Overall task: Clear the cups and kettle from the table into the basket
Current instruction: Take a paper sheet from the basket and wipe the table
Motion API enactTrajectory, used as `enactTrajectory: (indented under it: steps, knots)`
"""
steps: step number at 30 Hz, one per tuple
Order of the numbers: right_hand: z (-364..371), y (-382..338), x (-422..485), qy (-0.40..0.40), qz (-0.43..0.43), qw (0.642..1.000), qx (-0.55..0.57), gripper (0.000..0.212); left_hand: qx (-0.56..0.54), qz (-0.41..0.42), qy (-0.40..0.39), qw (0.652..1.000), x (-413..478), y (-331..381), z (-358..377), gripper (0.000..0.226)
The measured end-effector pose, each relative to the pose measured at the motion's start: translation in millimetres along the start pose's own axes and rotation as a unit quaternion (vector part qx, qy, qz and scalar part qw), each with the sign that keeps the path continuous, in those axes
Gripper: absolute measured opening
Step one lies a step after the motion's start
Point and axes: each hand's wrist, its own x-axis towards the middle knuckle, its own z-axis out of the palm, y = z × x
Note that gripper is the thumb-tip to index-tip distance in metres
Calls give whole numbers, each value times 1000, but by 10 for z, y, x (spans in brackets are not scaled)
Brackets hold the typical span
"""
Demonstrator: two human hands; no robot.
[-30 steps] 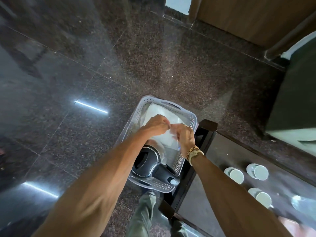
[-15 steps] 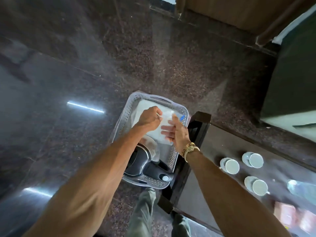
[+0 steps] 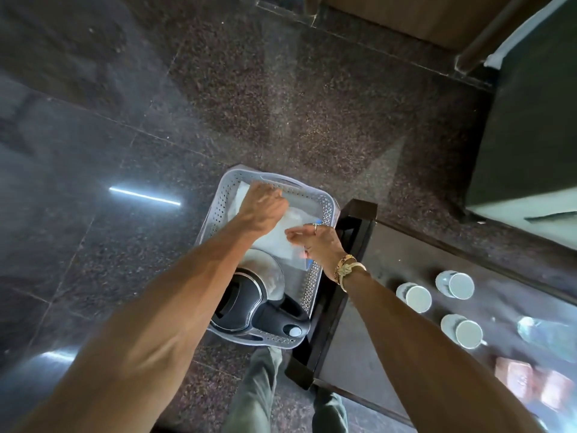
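A grey perforated basket (image 3: 326, 203) stands on the floor beside the dark table (image 3: 384, 254). The kettle (image 3: 249, 295), steel with a black lid and handle, lies in the basket's near end. A white sheet in clear plastic (image 3: 281, 232) covers the far end. My left hand (image 3: 265, 204) is curled over the sheet's far left part, gripping it. My right hand (image 3: 315, 242) hovers over the sheet's right edge with relaxed fingers. Three white cups (image 3: 413, 296) (image 3: 456, 284) (image 3: 463, 331) stand on the table.
A clear plastic bottle (image 3: 546, 334) lies on the table at the right, with orange-brown packets (image 3: 530, 379) near it. A dark cabinet (image 3: 530, 120) stands at the right. Dark polished granite floor (image 3: 125, 120) surrounds the basket. My legs (image 3: 259, 392) stand below it.
My left hand has slid toward the basket's far left corner along the sheet. My right hand has come off the sheet and drawn back toward the table side.
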Motion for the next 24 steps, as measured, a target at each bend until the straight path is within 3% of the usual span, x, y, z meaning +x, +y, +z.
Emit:
enactTrajectory:
  steps: [5,10,14,20,24]
  knots:
    - [102,-108,-42,83,-28,995,45,19,-22,-20,11,1000,-113,-145,-46,17]
    - [92,-295,-117,95,-33,994,37,16,-34,-66,68,995,-195,-248,-212,23]
    - [76,-409,-168,110,-43,992,44,12,-30,-55,92,994,-165,-330,-495,20]
    - [-111,-583,-345,150,-108,971,-150,18,-58,-43,87,994,-343,-360,-669,22]
    - [-271,-707,-501,176,-108,972,-110,19,-110,-44,90,989,-439,-344,-903,24]
